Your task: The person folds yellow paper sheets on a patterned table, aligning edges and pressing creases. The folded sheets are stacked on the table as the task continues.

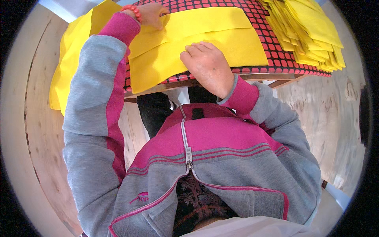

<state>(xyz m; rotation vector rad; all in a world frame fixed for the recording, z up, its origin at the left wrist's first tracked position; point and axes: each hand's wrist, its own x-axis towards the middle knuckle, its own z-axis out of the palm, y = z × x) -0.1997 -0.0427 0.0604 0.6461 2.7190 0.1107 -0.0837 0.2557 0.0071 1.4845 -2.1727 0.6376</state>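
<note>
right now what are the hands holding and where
Nothing is gripped: the left hand presses the yellow sheet at its far edge, the right hand near its middle.

I see my 2 hands on the felt sheet (197,39) atop the table (284,59): left hand (152,15) behind, right hand (207,65) nearer me; the felt stack (312,31) lies right.

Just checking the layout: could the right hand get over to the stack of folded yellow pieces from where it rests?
Probably yes: the right hand lies flat on the yellow sheet, and nothing stands between it and the stack.
</note>
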